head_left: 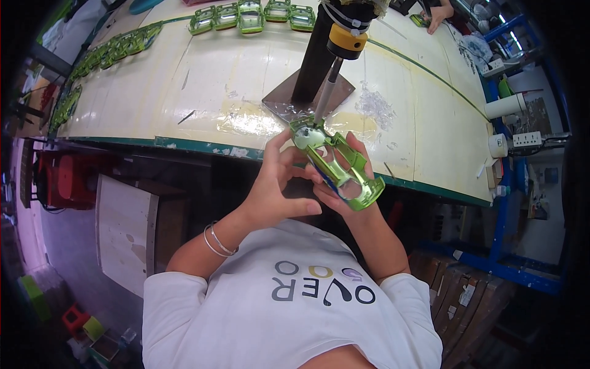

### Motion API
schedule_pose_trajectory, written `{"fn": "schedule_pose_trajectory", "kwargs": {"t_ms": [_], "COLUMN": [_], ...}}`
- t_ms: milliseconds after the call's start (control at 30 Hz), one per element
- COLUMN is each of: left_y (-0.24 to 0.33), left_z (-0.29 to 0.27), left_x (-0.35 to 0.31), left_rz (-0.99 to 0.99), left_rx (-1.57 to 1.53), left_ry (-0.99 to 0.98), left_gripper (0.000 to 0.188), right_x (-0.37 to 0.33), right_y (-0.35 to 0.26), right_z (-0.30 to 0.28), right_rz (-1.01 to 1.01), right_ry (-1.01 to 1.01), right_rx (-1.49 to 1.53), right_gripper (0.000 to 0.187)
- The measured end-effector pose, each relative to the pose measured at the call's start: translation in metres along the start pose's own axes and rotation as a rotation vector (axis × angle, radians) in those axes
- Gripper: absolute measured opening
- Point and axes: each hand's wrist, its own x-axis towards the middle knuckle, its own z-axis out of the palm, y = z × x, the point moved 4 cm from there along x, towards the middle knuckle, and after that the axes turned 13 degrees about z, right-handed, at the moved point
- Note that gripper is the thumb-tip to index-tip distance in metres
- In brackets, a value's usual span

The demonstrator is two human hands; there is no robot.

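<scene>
A shiny green plastic frame (pixel 362 195) with clear, lens-like openings is held tilted over the bench's near edge. My right hand (pixel 361 161) wraps round it from below and the right side, fingers closed on it. My left hand (pixel 273 178) steadies its far left end with the fingers, the thumb standing apart from the piece. The tip of a slim metal rod (pixel 329 92) comes down at the frame's far end; whether it touches cannot be made out. That rod hangs from a tool with a yellow collar (pixel 348 42), beside a black post (pixel 307 77).
The post stands on a brown metal plate (pixel 281 100) on the cream bench (pixel 209 80). Several similar green frames (pixel 251 16) line the back, with more in a row (pixel 117 49) at left. Clear plastic scraps (pixel 375 107) lie right of the plate. Another person's hand (pixel 437 17) works at far right.
</scene>
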Motion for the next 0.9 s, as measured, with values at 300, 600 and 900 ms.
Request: {"fn": "schedule_pose_trajectory", "kwargs": {"t_ms": [300,600,900], "left_y": [0.016,0.020,0.019], "left_z": [0.005,0.009,0.013], "left_x": [-0.004,-0.003,-0.004], "left_rz": [0.073,0.084,0.066], "left_rx": [0.178,0.203,0.185], "left_ry": [-0.137,-0.178,-0.140], "left_gripper": [0.111,0.114,0.115], "right_x": [0.001,-0.003,-0.006], "right_y": [-0.004,-0.004,-0.006], "right_z": [0.004,0.007,0.007], "right_rz": [0.139,0.158,0.182], "right_ry": [-0.301,-0.294,-0.303], "right_rx": [0.250,0.200,0.219], "right_gripper": [0.067,0.053,0.054]}}
